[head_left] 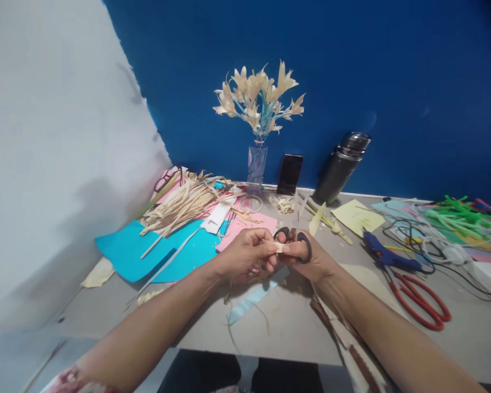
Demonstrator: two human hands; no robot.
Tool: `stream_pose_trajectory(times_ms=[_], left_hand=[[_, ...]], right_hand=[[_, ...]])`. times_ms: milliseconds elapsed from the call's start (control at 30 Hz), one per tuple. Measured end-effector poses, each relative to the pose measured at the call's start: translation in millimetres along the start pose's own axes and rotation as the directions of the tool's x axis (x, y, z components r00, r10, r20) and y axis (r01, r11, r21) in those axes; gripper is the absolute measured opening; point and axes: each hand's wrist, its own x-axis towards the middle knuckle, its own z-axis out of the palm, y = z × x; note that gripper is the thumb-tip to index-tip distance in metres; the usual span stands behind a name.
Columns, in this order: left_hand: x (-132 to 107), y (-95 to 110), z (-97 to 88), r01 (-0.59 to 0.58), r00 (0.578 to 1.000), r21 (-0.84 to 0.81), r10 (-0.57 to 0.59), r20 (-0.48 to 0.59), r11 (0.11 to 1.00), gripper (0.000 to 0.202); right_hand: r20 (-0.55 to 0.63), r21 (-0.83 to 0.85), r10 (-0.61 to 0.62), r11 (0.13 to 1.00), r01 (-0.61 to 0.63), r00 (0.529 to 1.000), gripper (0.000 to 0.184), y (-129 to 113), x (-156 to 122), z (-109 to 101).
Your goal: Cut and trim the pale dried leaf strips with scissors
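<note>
My left hand (249, 252) is closed, pinching a small pale piece of what looks like dried husk (279, 248) between thumb and fingers. My right hand (316, 261) has black-handled scissors (310, 246) looped on it, their blades pointing away toward the wall. The right thumb also presses against the pale piece, so both hands meet at it. Under the hands lies a light blue strip (251, 303) on the grey table (286, 341). Beyond them is a pink sheet (262, 222). The piece's full shape is hidden by the fingers.
Dried husk strips (184, 204) lie over blue sheets (133, 251) at left. A bottle vase (257, 164) of husk flowers (262, 95), a phone (289, 174) and a leaning flask (339, 170) stand behind. At right are a glue gun (387, 254), red-handled scissors (419, 300) and cables.
</note>
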Motion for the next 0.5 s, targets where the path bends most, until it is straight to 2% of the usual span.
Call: stream_pose_trajectory(times_ms=[100,267,333,400,500], left_hand=[[-2.1,-1.0,-0.7,-0.013,0.999,-0.063,0.016,0.049,0.998,0.034],[1.0,-10.0,-6.7,-0.007,1.0,-0.158,0.011,0.027,0.987,0.032],[2.1,-11.3,-8.5,0.001,1.0,-0.159,0.002,0.02,0.987,0.033],[2.5,-10.7,-9.7,0.004,0.999,-0.123,0.0,0.036,0.992,0.033],[2.6,-8.1,-10.9,-0.012,0.997,-0.04,0.015,0.074,0.999,0.035]], right_hand=[[0.052,-0.01,0.034,0.999,-0.033,0.998,0.035,-1.5,-0.8,2.0],[-0.109,-0.172,-0.077,0.983,0.058,0.991,0.036,-2.2,0.9,0.0],[-0.126,-0.218,-0.098,0.974,0.069,0.987,0.036,-3.3,0.5,-0.3],[-0.09,-0.189,-0.068,0.981,0.05,0.994,0.035,-3.6,-0.8,0.5],[-0.001,-0.055,-0.007,0.998,0.007,1.0,0.033,-1.2,-2.8,2.2]])
